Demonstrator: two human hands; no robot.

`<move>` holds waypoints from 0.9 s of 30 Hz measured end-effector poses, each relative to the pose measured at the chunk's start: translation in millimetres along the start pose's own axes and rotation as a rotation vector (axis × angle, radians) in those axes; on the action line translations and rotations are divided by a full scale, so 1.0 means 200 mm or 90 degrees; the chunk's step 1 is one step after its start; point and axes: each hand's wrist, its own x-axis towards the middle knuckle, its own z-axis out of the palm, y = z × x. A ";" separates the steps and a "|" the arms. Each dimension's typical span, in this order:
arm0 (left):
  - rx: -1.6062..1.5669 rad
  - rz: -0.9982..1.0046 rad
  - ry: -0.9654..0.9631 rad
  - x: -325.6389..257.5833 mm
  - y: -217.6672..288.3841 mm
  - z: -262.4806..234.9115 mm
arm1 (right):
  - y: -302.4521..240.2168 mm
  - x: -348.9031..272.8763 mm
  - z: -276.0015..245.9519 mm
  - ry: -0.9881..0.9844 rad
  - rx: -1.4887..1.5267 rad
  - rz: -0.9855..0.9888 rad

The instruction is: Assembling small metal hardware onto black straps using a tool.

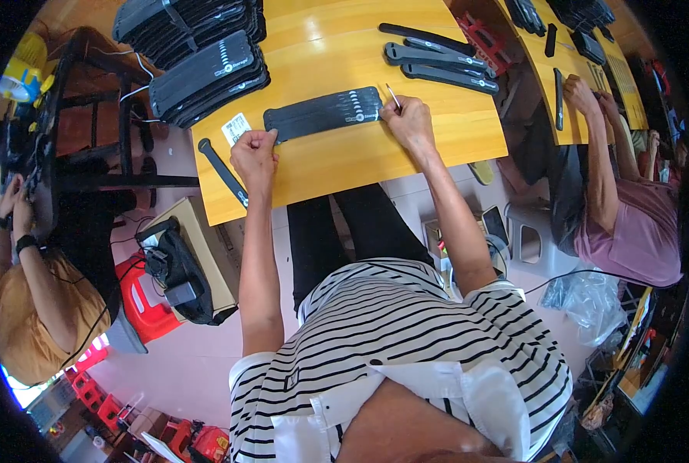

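A row of flat black straps [313, 116] with white printed marks lies side by side on the yellow table, across the space between my hands. My left hand [255, 158] is closed at the lower left corner of this row, its thumb and fingers pinching the edge. At the right end, my right hand [408, 123] grips a thin stick-like tool [392, 96] that points up and away; its kind is too small to tell. The fingertips of that hand are close to the straps' right ends. A white printed label [236, 128] lies beside my left hand.
A single black strap [222, 171] lies at the table's left edge. Stacked black straps [205, 81] stand at the back left, several loose ones [441, 58] at the back right. Co-workers sit left and right; a cardboard box [205, 247] with a black bag is on the floor.
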 end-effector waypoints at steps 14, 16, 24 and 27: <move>0.034 -0.004 0.019 -0.02 0.03 0.01 | -0.02 -0.02 0.02 0.036 -0.056 -0.019; 0.033 0.000 0.022 -0.02 0.03 0.01 | -0.02 -0.02 0.02 0.038 -0.064 -0.005; 0.027 0.015 0.027 -0.02 0.01 0.01 | -0.02 -0.01 0.02 0.025 -0.080 -0.024; 0.032 0.013 0.030 -0.01 0.00 0.02 | -0.03 -0.01 0.02 0.027 -0.090 -0.019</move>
